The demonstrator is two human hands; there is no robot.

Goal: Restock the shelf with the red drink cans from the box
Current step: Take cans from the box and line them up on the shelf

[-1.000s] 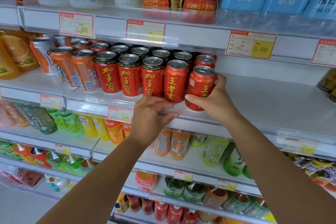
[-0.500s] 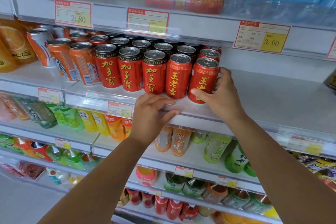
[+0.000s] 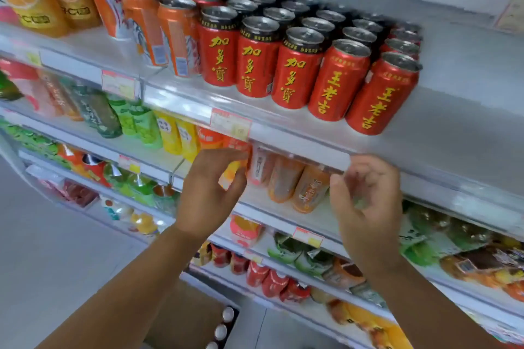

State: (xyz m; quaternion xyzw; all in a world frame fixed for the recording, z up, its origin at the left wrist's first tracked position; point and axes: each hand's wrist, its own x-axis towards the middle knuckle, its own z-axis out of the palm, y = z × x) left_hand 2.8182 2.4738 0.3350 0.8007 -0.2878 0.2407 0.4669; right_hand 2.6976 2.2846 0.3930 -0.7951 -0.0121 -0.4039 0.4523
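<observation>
The red drink cans, glossy red with yellow characters and silver tops, stand upright in packed rows from the front edge of the shelf to its back. Orange cans stand just beside them on the left. Below that front edge, the left hand and right hand hover apart, fingers loosely curled, holding nothing. On the floor, the box shows silver can tops.

This is looking like a shop, in its drinks aisle. Tiered white shelves are carrying neat rows of identical red drink cans, orange cans and bottled drinks, and printed price tags are sitting along the shelf edges, one level under another.
</observation>
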